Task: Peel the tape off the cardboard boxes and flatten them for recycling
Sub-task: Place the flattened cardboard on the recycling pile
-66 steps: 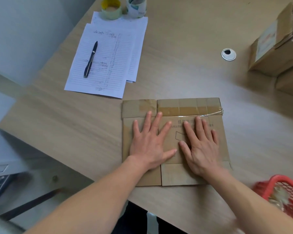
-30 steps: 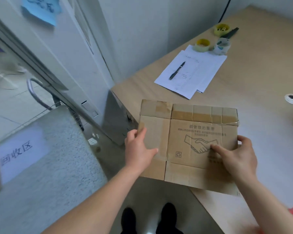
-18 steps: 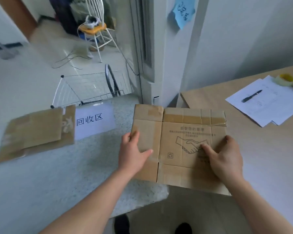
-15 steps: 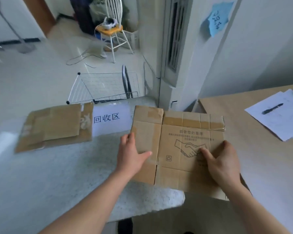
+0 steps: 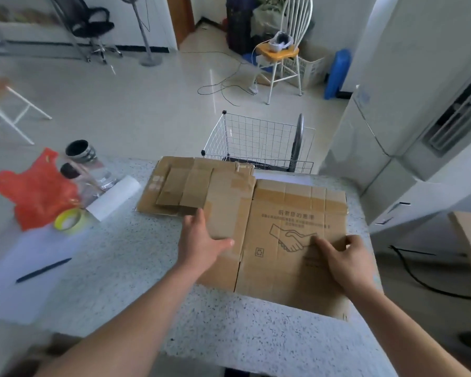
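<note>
Over the right half of the speckled counter, toward its far edge, the flattened box is held level by both hands, its printed handshake face up and its long axis running left to right across the view. The left hand is clamped on the left panel, thumb laid on top and fingers tucked beneath; the right hand is curled over the near right portion, fingers pressed on the printed face. Just beyond and to the left, the stack of flattened cardboard is seen lying by the far edge, and its right side is already overlapped by the held sheet's far left corner. The stack is therefore nearer the left hand, so the coming placement is judged to call for a short slide forward and leftward, with the sheet's long axis kept parallel to the far edge. A tape roll and a red bag are left well apart at the left end.
</note>
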Demonstrator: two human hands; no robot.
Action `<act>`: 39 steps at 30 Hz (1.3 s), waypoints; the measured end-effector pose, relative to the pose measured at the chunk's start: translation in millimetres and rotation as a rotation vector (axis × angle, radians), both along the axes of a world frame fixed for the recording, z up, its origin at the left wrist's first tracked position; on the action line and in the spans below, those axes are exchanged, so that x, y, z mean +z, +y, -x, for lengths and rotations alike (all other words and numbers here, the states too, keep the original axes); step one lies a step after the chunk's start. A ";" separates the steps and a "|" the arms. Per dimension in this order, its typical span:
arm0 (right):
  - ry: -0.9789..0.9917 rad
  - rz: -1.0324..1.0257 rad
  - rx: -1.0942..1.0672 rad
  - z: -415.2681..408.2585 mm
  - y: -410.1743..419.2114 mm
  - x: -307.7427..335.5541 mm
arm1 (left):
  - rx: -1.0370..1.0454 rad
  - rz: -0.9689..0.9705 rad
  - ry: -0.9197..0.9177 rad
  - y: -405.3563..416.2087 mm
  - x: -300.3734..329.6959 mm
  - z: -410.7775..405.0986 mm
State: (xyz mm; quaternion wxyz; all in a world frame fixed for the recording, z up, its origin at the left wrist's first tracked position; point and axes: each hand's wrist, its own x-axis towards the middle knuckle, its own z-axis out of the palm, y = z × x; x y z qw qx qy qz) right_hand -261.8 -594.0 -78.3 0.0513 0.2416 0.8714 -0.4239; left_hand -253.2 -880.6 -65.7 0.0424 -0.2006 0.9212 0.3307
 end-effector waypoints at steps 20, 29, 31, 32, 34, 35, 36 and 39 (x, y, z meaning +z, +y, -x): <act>-0.037 -0.138 0.313 161.5 -190.4 -51.4 | 0.095 0.094 -0.100 -191.4 -43.4 133.9; -0.051 -0.243 0.361 225.7 -231.8 -104.4 | -0.028 0.108 -0.143 -225.5 -105.7 218.6; -0.105 -0.266 0.390 224.9 -237.1 -120.6 | -0.064 0.122 -0.205 -223.0 -122.4 221.9; -0.122 -0.277 0.399 222.8 -239.2 -128.4 | -0.084 0.136 -0.246 -221.3 -129.4 221.4; -0.127 -0.327 0.422 217.5 -241.2 -144.8 | -0.119 0.202 -0.314 -218.5 -140.5 218.8; -0.123 -0.361 0.433 215.3 -241.2 -150.3 | -0.134 0.239 -0.333 -217.1 -143.3 217.6; -0.121 -0.393 0.441 214.0 -240.7 -154.5 | -0.143 0.264 -0.343 -216.2 -145.1 216.9; -0.128 -0.460 0.485 214.1 -239.0 -154.6 | -0.157 0.288 -0.375 -214.8 -143.3 217.2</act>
